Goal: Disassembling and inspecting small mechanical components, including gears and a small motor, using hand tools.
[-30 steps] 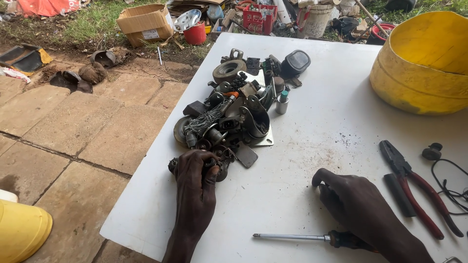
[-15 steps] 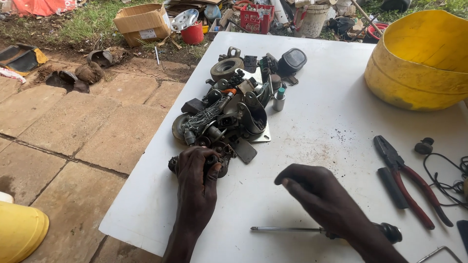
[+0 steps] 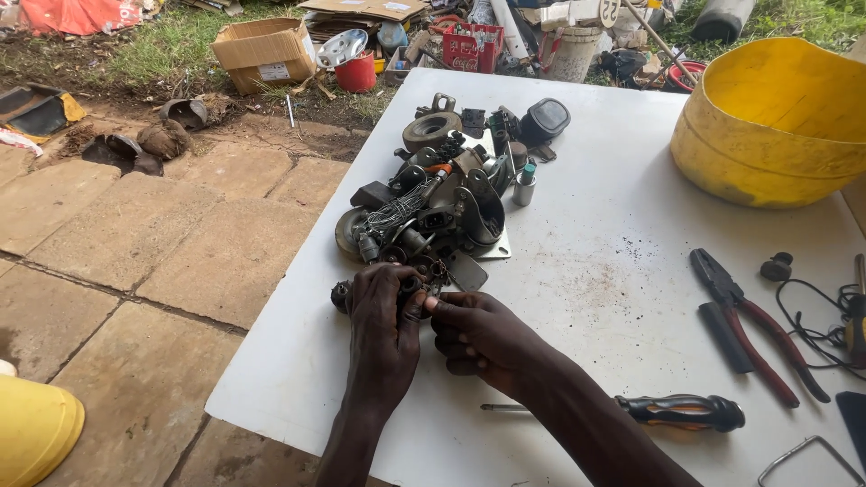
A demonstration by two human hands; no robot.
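Holding: both hands are on a small dark greasy metal part at the near end of the scrap pile, by the desk's left edge.
Left hand: left hand has its grip wrapped tight around the part, fingers curled over the top.
Right hand: right hand pinches at the same part with thumb and fingertips, grip nearly closed; can't tell how much of it is actually clamped.
Desk: white flat desk with gritty dark specks mid-surface.
Nearby: heap of black and grey metal motor scraps and wires touching the part; black-handled screwdriver lying just behind the right forearm; red-handled pliers well off to the right; big yellow plastic tub at the far corner.
Risk: I'd guess the oily part could slip and drop off the near edge onto the paving, or a forearm nudge could roll the screwdriver.
Hard to see: the part's shape is mostly hidden under the fingers, and the cables at the right edge are cut off.
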